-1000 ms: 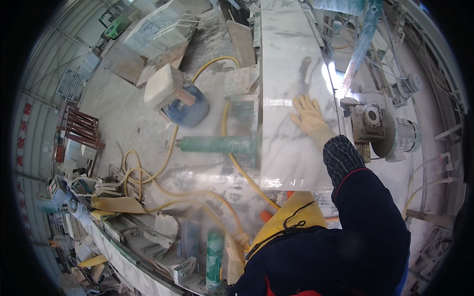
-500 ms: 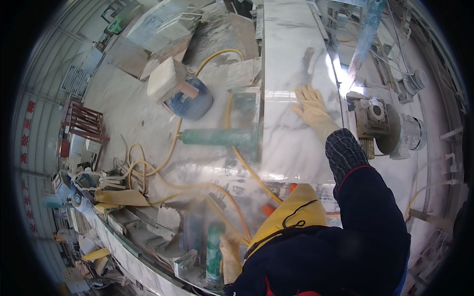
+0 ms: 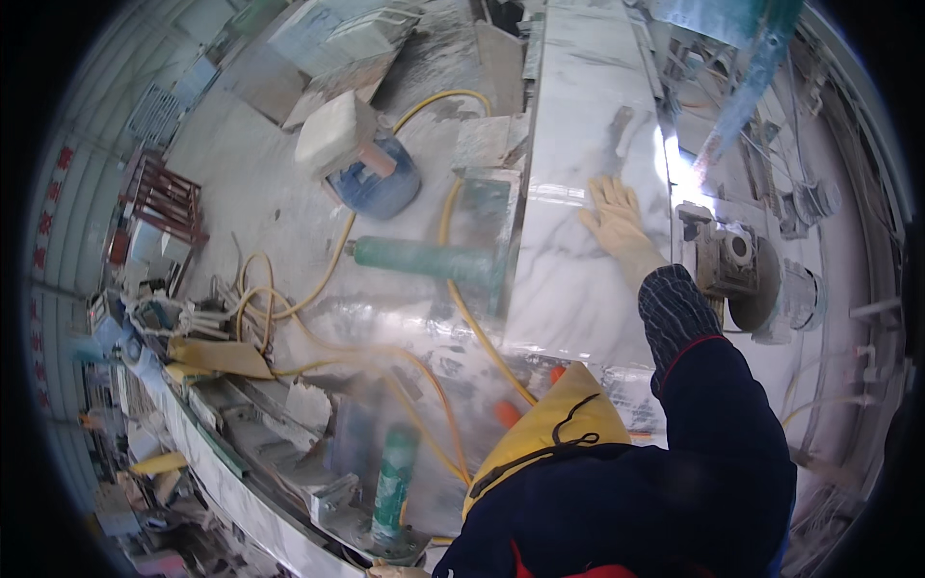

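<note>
My right hand (image 3: 620, 223), in a pale cream rubber glove, lies flat with fingers spread on a polished white marble slab (image 3: 564, 289) with grey veins. It holds nothing. My left hand (image 3: 397, 571), gloved alike, shows only as a sliver at the lower edge, beside the near end of a metal frame; its fingers are mostly hidden. Just above it stands a green roller (image 3: 395, 482) with a worn, dusty surface. A yellow apron (image 3: 540, 419) covers my front between the two arms.
A dusty motor (image 3: 737, 265) sits right of the slab, near a slanting blue metal beam (image 3: 752, 91). Left of the slab are a green horizontal roller (image 3: 414, 258), a blue drum (image 3: 381, 183) and yellow hoses (image 3: 482, 337). Stone offcuts and a red rack (image 3: 162, 202) stand farther left.
My left hand has moved down and left, away from the green roller, almost out of view. My right hand stays flat on the slab. The view has shifted slightly.
</note>
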Tool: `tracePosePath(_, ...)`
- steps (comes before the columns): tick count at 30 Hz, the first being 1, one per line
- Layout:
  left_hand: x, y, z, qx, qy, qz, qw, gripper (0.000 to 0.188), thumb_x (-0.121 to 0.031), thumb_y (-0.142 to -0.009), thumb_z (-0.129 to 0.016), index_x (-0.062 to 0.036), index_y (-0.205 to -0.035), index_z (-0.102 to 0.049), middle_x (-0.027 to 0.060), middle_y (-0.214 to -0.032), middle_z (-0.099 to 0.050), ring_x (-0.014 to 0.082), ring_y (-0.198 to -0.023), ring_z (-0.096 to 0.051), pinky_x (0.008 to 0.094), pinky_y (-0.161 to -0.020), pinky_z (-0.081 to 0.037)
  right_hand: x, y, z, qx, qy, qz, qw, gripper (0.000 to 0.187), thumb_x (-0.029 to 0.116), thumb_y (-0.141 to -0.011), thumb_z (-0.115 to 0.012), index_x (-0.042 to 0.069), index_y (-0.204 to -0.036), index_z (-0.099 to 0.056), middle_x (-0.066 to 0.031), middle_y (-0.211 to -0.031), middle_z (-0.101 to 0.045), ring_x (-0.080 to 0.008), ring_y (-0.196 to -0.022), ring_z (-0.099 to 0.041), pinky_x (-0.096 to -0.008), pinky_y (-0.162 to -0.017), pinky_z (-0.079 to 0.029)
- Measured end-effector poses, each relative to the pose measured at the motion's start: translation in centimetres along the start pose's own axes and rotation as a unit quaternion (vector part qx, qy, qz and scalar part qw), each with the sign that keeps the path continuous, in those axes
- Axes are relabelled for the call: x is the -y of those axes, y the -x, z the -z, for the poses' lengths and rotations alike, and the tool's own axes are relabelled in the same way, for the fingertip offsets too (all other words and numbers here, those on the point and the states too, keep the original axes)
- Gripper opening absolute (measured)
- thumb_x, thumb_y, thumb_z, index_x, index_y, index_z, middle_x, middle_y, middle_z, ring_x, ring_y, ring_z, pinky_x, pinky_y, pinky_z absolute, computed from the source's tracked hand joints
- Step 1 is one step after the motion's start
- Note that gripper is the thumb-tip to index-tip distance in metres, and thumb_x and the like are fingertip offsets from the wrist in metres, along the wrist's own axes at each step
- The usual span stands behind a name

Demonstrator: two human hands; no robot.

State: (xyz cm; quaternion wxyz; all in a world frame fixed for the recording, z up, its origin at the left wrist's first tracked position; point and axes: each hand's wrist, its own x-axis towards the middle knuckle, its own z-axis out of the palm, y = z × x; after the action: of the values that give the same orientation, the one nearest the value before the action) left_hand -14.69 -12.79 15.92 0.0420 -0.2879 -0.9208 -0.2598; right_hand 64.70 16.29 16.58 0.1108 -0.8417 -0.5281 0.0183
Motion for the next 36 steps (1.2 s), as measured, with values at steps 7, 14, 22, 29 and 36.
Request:
tracePosePath(7,15.9,6.5,1.4,-0.016,-0.012,0.269,0.963,0.049,-0.023,-0.095,-0.065,0.0001,-0.137,-0.055,0.0206,-0.132,-0.062,0.0313,-0.12,-0.061,0.0395,-0.102,-0.05,-2.9,-1.2,-2.7,-0.071,0.06,0.061,0.994,0.069,0.044,-0.101,-0.057,0.001,-0.154,-0.047,-0.0244,-0.158,-0.046,-0.0391,-0.148,-0.041,-0.0523,-0.125,-0.026)
tracePosePath(14,12.3,8.8,0.9,-0.121,0.26,0.374,0.882,0.064,-0.038,-0.102,-0.059,0.0044,-0.148,-0.047,0.0216,-0.142,-0.057,0.0303,-0.127,-0.058,0.0388,-0.108,-0.046,-4.1,-3.0,-3.2,-0.023,0.109,0.065,0.992,0.067,0.05,-0.108,-0.045,0.007,-0.159,-0.04,-0.0229,-0.167,-0.032,-0.0371,-0.155,-0.028,-0.0526,-0.126,-0.021)
tracePosePath(22,9.7,9.2,4.1,-0.239,0.258,0.366,0.862,0.069,-0.039,-0.106,-0.052,0.004,-0.158,-0.036,0.0265,-0.163,-0.037,0.0363,-0.149,-0.039,0.0411,-0.123,-0.031,-3.6,-7.6,0.1,0.123,0.099,0.029,0.987,0.07,0.049,-0.105,-0.048,-0.002,-0.153,-0.045,-0.0285,-0.156,-0.046,-0.0427,-0.146,-0.042,-0.0464,-0.121,-0.035)
tracePosePath(29,13.9,1.5,7.2,-0.261,0.179,0.255,0.914,0.064,-0.034,-0.106,-0.052,0.0018,-0.157,-0.038,0.0277,-0.164,-0.034,0.0385,-0.151,-0.035,0.0429,-0.125,-0.028,12.2,8.1,-1.1,-0.095,-0.174,0.247,0.949,0.052,0.025,-0.106,-0.059,-0.003,-0.149,-0.051,-0.0234,-0.153,-0.051,-0.0366,-0.143,-0.046,-0.0443,-0.121,-0.034)
tracePosePath(36,17.1,-9.3,6.9,-0.148,0.007,0.101,0.984,0.051,-0.03,-0.106,-0.054,-0.0045,-0.151,-0.052,0.0248,-0.155,-0.048,0.0434,-0.149,-0.036,0.0508,-0.125,-0.025,23.7,23.8,-4.7,0.182,-0.186,0.25,0.933,0.04,0.023,-0.103,-0.062,-0.002,-0.134,-0.064,-0.0224,-0.136,-0.065,-0.0326,-0.122,-0.063,-0.0414,-0.106,-0.047)
